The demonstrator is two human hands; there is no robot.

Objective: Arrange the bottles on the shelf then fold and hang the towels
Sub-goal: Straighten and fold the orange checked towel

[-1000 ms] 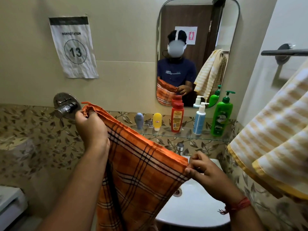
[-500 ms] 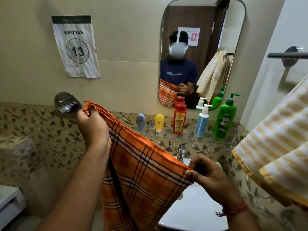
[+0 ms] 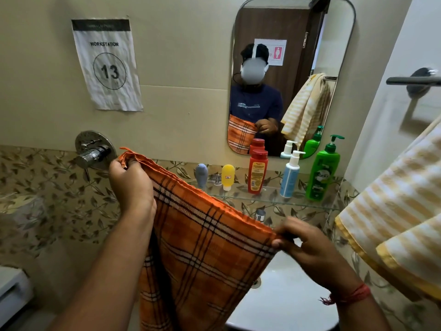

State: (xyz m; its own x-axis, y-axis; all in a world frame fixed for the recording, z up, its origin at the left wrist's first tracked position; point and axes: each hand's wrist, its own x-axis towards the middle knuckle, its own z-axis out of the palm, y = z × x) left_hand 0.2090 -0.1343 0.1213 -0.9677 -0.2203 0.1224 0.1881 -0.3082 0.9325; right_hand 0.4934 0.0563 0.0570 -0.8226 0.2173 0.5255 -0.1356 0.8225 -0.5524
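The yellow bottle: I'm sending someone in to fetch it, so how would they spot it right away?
Find the glass shelf under the mirror, above the sink. Five bottles stand in a row; the yellow bottle is second from the left, between a grey one and a taller red one. It is the only yellow one, short and rounded.

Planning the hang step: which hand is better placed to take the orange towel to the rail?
Right, probably. The right hand pinches the orange towel at the corner nearer the towel rail at upper right. The left hand grips the far corner by the wall valve.
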